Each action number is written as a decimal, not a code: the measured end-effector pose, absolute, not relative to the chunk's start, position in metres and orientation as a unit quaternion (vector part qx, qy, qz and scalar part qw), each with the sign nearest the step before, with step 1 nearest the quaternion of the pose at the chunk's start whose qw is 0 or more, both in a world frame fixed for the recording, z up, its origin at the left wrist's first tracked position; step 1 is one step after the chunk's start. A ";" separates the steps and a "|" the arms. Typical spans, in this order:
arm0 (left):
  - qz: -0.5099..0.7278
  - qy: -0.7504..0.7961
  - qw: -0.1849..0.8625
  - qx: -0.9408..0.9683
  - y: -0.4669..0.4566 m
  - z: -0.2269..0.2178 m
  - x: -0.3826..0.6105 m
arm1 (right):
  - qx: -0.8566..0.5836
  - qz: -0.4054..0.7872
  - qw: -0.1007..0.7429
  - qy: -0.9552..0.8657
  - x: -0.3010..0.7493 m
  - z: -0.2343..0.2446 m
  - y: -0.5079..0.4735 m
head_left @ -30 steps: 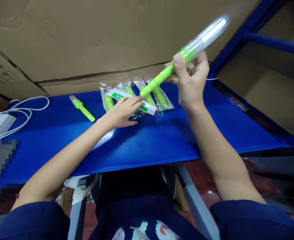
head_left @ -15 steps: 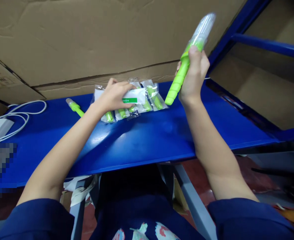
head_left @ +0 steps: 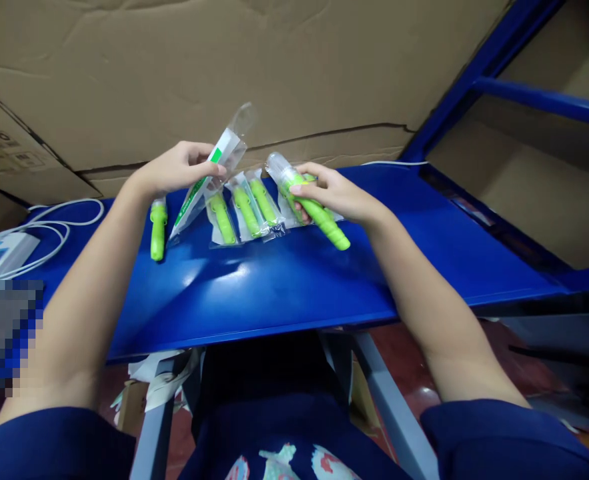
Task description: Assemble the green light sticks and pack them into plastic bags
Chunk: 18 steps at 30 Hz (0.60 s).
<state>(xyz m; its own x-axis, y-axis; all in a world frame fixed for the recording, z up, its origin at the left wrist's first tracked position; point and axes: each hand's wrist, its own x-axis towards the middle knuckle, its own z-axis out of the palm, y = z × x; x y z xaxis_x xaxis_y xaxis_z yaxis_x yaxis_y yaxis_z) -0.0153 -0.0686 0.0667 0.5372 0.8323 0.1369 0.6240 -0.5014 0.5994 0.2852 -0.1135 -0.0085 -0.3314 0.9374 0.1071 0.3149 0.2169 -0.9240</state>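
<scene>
My left hand (head_left: 187, 165) pinches a clear plastic bag (head_left: 231, 143) with a white and green printed panel, lifted at a slant above the table. It looks flat. My right hand (head_left: 335, 191) is closed round a lime-green tool (head_left: 319, 217) with a ribbed handle and a clear cap, tilted with the cap up to the left. Between the hands lie several bagged green tools (head_left: 247, 212) side by side. One more, partly behind my right hand, shows only its bag's edges. Below my left wrist lies an unbagged green tool (head_left: 158, 230).
The blue table (head_left: 274, 293) backs onto a tall cardboard sheet (head_left: 224, 60). A white cable (head_left: 67, 230) and a white box (head_left: 11, 257) lie at the left. A blue metal frame (head_left: 549, 100) rises on the right.
My left hand has moved left, lifting the bag off the row of bagged tools. My right hand has come down and left with the green tool, close to the row.
</scene>
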 end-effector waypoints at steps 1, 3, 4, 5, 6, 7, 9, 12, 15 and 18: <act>0.217 0.433 0.253 0.838 -0.066 0.068 -0.016 | -0.449 0.426 0.355 -0.700 0.285 -0.009 -0.113; 0.219 0.444 0.259 0.830 -0.059 0.067 -0.016 | -0.437 0.392 0.354 -0.728 0.287 -0.010 -0.111; 0.207 0.448 0.268 0.827 -0.056 0.066 -0.016 | -0.430 0.361 0.357 -0.747 0.288 -0.010 -0.109; 0.193 0.451 0.278 0.826 -0.053 0.065 -0.016 | -0.422 0.321 0.363 -0.766 0.289 -0.010 -0.108; 0.170 0.453 0.291 0.825 -0.050 0.063 -0.016 | -0.416 0.276 0.368 -0.784 0.291 -0.010 -0.107; 0.144 0.453 0.308 0.824 -0.048 0.061 -0.016 | -0.411 0.230 0.374 -0.799 0.292 -0.010 -0.106; 0.095 0.444 0.349 0.820 -0.044 0.056 -0.017 | -0.401 0.153 0.378 -0.820 0.296 -0.010 -0.104; 0.032 0.420 0.416 0.806 -0.042 0.048 -0.016 | -0.392 0.088 0.363 -0.841 0.300 -0.012 -0.101; -0.021 0.413 0.410 0.813 -0.041 0.041 -0.013 | -0.392 0.057 0.337 -0.854 0.301 -0.017 -0.099; -0.081 0.405 0.362 0.836 -0.040 0.037 -0.007 | -0.416 0.042 0.321 -0.850 0.300 -0.023 -0.097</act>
<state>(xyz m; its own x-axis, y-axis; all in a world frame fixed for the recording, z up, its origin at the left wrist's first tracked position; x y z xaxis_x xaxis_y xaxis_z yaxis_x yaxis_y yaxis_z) -0.0073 -0.0402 0.0374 0.6592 0.6175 -0.4292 0.7353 -0.4098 0.5398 0.3000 -0.0966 -0.0227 -0.4478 0.7334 0.5115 0.6795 0.6509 -0.3385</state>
